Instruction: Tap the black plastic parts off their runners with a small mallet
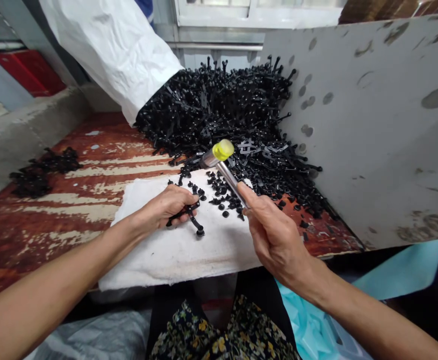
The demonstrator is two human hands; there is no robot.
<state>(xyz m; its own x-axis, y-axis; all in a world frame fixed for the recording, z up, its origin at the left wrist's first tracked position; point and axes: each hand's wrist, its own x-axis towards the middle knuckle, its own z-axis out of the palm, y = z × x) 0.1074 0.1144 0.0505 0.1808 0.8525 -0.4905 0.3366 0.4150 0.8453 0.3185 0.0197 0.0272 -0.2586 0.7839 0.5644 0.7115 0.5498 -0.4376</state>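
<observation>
My left hand (177,202) pinches a black branched plastic part (193,216) over a white cloth (147,255). One arm of the part reaches toward me and ends in a round black cap. In my right hand (273,232) is the metal handle of a mallet (224,151), its yellow-tipped head raised above the cloth and apart from the part. Loose small black round caps (224,200) lie scattered on the cloth between my hands.
A large heap of black plastic parts (222,110) spills from a white sack (117,55) at the back. A grey spotted board (372,125) stands along the right. A smaller black pile (42,172) sits left on the worn red-brown table (87,210).
</observation>
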